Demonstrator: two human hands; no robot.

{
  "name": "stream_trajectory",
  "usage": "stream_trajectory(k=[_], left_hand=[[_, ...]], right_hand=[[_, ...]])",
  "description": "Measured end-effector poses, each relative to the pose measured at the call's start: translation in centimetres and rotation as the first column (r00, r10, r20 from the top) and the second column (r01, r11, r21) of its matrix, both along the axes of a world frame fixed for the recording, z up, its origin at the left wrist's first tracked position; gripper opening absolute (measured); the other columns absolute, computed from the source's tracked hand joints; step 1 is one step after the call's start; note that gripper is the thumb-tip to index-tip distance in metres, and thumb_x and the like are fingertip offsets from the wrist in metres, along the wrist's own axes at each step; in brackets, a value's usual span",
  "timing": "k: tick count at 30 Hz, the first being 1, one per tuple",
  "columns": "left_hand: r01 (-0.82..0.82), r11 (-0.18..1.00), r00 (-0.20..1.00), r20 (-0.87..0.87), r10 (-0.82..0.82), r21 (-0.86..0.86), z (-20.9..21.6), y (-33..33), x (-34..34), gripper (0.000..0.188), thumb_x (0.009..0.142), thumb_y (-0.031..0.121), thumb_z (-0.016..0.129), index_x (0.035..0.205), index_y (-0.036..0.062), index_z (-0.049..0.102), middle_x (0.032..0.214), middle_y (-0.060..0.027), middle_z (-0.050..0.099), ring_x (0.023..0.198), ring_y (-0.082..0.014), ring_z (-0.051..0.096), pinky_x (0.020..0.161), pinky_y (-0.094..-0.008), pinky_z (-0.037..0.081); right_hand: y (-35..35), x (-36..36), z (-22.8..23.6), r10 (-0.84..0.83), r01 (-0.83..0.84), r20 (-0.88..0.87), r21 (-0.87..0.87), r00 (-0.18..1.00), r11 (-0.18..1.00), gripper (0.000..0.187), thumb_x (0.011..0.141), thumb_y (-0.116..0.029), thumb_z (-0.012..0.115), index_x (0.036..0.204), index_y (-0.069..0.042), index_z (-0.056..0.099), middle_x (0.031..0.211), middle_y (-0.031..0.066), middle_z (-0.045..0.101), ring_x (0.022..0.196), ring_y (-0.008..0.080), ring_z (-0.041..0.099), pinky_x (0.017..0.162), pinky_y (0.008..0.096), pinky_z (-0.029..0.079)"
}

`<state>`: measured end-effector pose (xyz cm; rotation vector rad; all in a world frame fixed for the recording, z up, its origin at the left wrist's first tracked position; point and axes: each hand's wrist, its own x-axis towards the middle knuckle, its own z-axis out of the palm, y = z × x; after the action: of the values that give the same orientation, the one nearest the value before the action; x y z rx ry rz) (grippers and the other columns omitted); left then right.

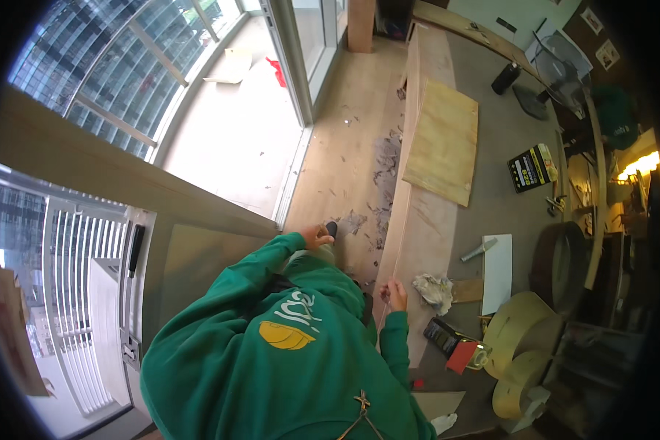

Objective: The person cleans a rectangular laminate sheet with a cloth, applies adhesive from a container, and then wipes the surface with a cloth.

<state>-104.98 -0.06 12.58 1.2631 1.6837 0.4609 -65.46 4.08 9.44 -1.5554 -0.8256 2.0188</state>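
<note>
My left hand point(316, 237) hangs over the floor with a green sleeve behind it. Its fingers are loosely bent and apart, with no held thing visible; a dark shoe tip point(332, 229) shows just past them. At the near edge of the workbench point(418, 242) is my right hand point(394, 295), its fingers drawn together. Whatever they may pinch is too small to make out. Nearest to that hand lies a crumpled whitish cloth or paper point(434, 292). Farther along the bench rests a plywood board point(443, 143).
The bench also bears a white sheet point(497, 275) with a grey tube point(479, 249), a black-and-yellow box point(532, 169), a dark bottle point(506, 78), a fan point(561, 73) and curved wooden strips point(517, 334). Grey shavings point(386, 172) litter the floor. A sliding door frame point(290, 66) stands left.
</note>
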Motion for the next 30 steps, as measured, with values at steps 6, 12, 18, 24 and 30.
stream_trajectory(k=[6,12,18,24,30], left_hand=[[-0.068,0.996,0.997,0.033,0.066,0.059,-1.0,2.0,-5.2,0.058,0.091,0.053,0.065,0.112,-0.0004,0.068,0.104,-0.0212,0.070,0.099,-0.0320,0.068,0.087,-0.0418,0.053],[-0.027,0.999,1.000,0.013,0.027,-0.029,-2.4,8.4,-13.1,0.059,0.094,0.051,0.062,0.116,-0.0033,0.063,0.102,-0.0200,0.070,0.097,-0.0287,0.068,0.086,-0.0395,0.053],[-0.252,0.958,0.968,0.012,0.252,0.139,-8.5,12.7,-26.9,0.052,0.093,0.049,0.064,0.108,-0.0009,0.065,0.091,-0.0180,0.071,0.082,-0.0294,0.069,0.074,-0.0412,0.054],[-0.402,0.916,0.915,0.017,0.402,-0.018,-11.4,11.3,-37.4,0.058,0.096,0.051,0.059,0.115,-0.0039,0.061,0.095,-0.0149,0.070,0.080,-0.0211,0.069,0.073,-0.0351,0.056],[-0.526,0.848,0.840,0.191,0.508,0.057,-12.5,10.3,-38.5,0.045,0.098,0.044,0.059,0.102,-0.0003,0.066,0.082,-0.0125,0.070,0.074,-0.0180,0.066,0.066,-0.0346,0.054]], right_hand=[[9.5,-7.8,1.7,0.039,-0.033,-0.041,0.147,0.998,0.989,0.026,0.099,-0.027,0.063,0.114,-0.007,0.064,0.087,0.0030,0.067,0.070,0.0102,0.063,0.061,0.0238,0.052],[14.1,-16.4,0.2,-0.023,0.032,-0.061,0.140,0.998,0.990,0.025,0.100,-0.030,0.061,0.116,-0.010,0.063,0.094,0.0037,0.069,0.079,0.0123,0.067,0.070,0.0279,0.057],[20.0,-31.4,1.9,-0.243,0.139,-0.512,-0.232,0.824,0.963,0.043,0.101,-0.044,0.053,0.124,-0.008,0.058,0.109,0.0106,0.066,0.100,0.0264,0.065,0.088,0.0433,0.055],[26.9,-45.7,9.2,-0.135,0.051,-0.644,-0.148,0.753,0.988,0.065,0.100,-0.060,0.043,0.139,-0.008,0.046,0.132,0.0130,0.055,0.118,0.0284,0.056,0.104,0.0474,0.044],[31.6,-49.1,6.6,-0.064,-0.053,-0.608,-0.173,0.791,0.984,0.059,0.102,-0.056,0.041,0.134,-0.008,0.050,0.127,0.0161,0.060,0.111,0.0298,0.062,0.098,0.0481,0.050]])
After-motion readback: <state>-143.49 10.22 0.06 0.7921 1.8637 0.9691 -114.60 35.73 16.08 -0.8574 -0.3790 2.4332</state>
